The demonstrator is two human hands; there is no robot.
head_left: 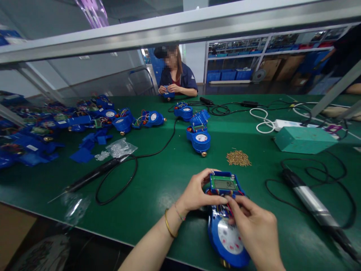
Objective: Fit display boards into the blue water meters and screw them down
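A blue water meter (229, 241) lies near the front edge of the table, its round white dial towards me. At its far end a green circuit board with a small display (225, 183) sits in a blue housing. My left hand (199, 192) grips the housing from the left, thumb lying across its near side. My right hand (251, 222) is closed, fingertips pinched at the thin coloured wires (229, 207) between board and dial. The fingers partly hide the wires. Beyond stands another blue meter (200, 138) with its lid raised.
A pile of brass screws (238, 158) lies ahead. Electric screwdrivers rest at left (93, 175) and right (313, 205), with looping cables. Many blue meters (121, 122) crowd the left. A green box (306, 140) stands at right. A co-worker (177, 75) sits opposite, beneath a metal shelf beam (175, 28).
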